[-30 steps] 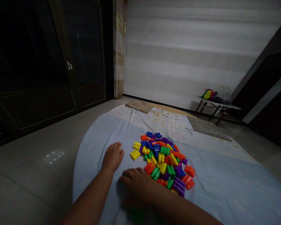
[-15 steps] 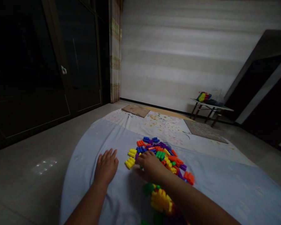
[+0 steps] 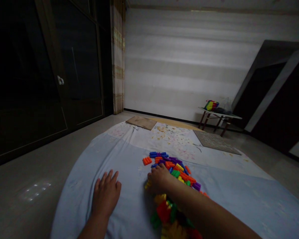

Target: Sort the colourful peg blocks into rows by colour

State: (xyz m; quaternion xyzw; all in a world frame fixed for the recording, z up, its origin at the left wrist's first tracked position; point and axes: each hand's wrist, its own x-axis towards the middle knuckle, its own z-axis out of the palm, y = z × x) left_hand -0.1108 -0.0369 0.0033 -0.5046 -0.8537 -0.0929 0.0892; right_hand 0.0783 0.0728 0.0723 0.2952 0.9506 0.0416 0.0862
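My left hand point(image 3: 106, 192) lies on the light blue cloth, fingers stretched and slightly spread, holding nothing. At the left edge of a loose pile of plastic building blocks point(image 3: 186, 177), my right hand point(image 3: 160, 179) is curled downward. Yellow building blocks point(image 3: 148, 184) show under its fingertips, partly hidden by the hand. Beyond it lie blue blocks point(image 3: 153, 154) and an orange block point(image 3: 147, 161). More blocks, such as a red one point(image 3: 163, 211), are heaped closer to me and blurred, partly behind my right forearm.
The pale cloth point(image 3: 129, 199) covers a rounded table. A brown mat point(image 3: 141, 122) and a grey patterned mat point(image 3: 215, 142) lie toward its far side. Against the wall stands a small table point(image 3: 220, 113) with a colourful bag point(image 3: 211, 105). Dark glass doors point(image 3: 74, 66) are at left.
My right hand has closed over the yellow blocks at the pile's left, which have shifted toward me. The view has tilted slightly up. My left hand stays spread on the cloth.
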